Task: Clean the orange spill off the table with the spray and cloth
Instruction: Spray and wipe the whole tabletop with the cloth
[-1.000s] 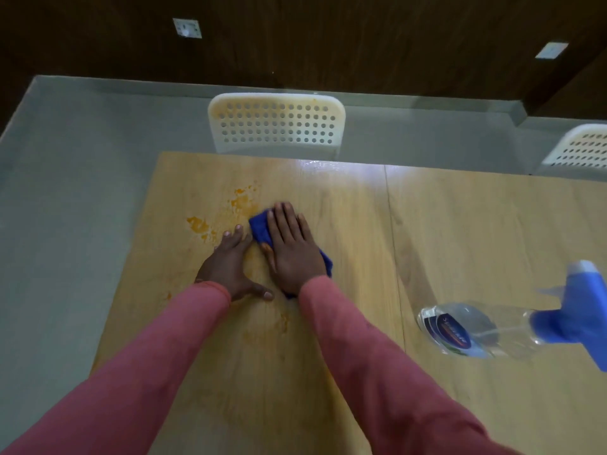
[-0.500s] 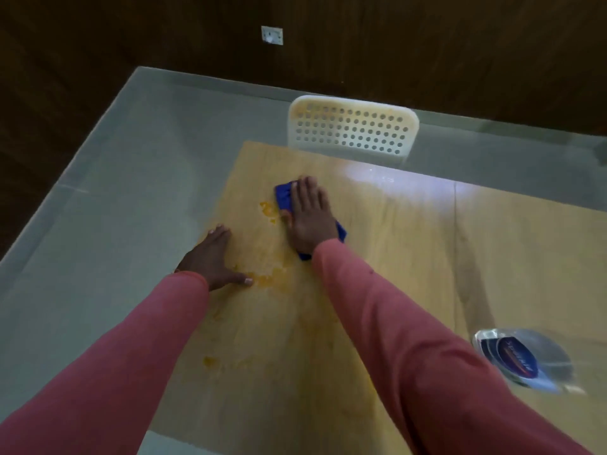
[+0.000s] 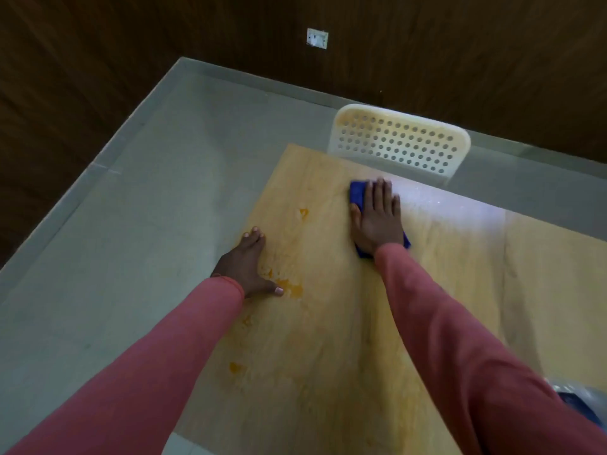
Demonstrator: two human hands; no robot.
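Head view: spray bottle (image 3: pixel 573 400) mostly cut off at bottom right corner, behind right sleeve (image 3: pixel 476 356), blurry. Blue cloth (image 3: pixel 357 195) mostly hidden under right hand (image 3: pixel 377 218), pressed flat, fingers spread, near chair (image 3: pixel 399 142). Left hand (image 3: pixel 244 269) open, flat on table (image 3: pixel 345 339) edge. Orange spill (image 3: pixel 289 287) touching left thumb, well short of cloth.

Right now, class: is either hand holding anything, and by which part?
The right hand presses flat on the middle of the blue cloth, not gripping it. The left hand lies empty on the table.
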